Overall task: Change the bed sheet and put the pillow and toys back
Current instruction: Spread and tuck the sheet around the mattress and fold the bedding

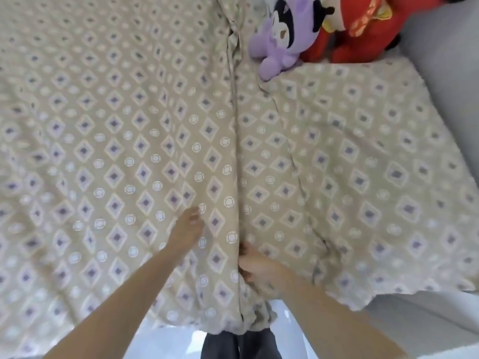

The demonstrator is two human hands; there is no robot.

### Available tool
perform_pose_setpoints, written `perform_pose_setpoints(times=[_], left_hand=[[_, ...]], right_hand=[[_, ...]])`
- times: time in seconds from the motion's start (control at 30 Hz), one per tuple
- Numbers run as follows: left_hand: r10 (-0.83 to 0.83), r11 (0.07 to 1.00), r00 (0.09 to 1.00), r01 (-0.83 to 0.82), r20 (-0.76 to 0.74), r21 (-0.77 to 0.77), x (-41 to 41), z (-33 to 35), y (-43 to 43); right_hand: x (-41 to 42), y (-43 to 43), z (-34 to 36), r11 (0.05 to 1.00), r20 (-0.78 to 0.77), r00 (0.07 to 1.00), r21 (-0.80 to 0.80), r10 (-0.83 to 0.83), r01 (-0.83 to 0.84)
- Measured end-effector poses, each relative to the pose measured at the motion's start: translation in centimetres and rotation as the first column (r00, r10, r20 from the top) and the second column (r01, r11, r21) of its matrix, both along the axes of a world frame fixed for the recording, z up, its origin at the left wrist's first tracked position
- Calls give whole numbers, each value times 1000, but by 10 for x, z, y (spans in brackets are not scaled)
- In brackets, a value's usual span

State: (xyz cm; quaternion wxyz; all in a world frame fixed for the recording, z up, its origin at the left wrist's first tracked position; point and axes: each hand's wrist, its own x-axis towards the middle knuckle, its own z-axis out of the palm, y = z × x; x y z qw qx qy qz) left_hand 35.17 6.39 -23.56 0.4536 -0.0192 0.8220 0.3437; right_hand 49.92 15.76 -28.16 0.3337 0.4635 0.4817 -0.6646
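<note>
Sheet (90,125) spread over the bed, with a wide flat stretch left of left hand (188,229), which presses it flat, fingers straight. Right hand (255,268) grips the raised centre fold (236,151) near the near edge. Purple plush (282,35) touches red plush (357,27) at far right.

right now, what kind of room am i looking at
Most likely a bedroom: a patterned sheet is spread across a wide flat surface, and a purple toy and a red toy lie on it at the far side.
</note>
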Motion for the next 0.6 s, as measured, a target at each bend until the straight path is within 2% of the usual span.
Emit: perform_pose_setpoints(times=[0.13,0.2,0.33,0.47,0.6], left_hand=[[-34,999,999,33,-30,-32,-4,1,0],[-42,998,998,41,-36,-44,-4,4,-2],[-63,997,997,61,-36,-54,-3,10,-6],[-87,995,995,84,-40,-62,2,16,-17],[-133,990,991,131,-32,-44,13,30,-27]], right_hand=[[-2,3,9,971,33,998,-233,55,-46],[1,4,14,956,-23,989,-256,144,-145],[-2,3,19,913,-166,981,-378,96,-154],[9,-7,12,986,-136,990,-169,-37,14],[31,-6,23,974,-41,995,205,-86,93]])
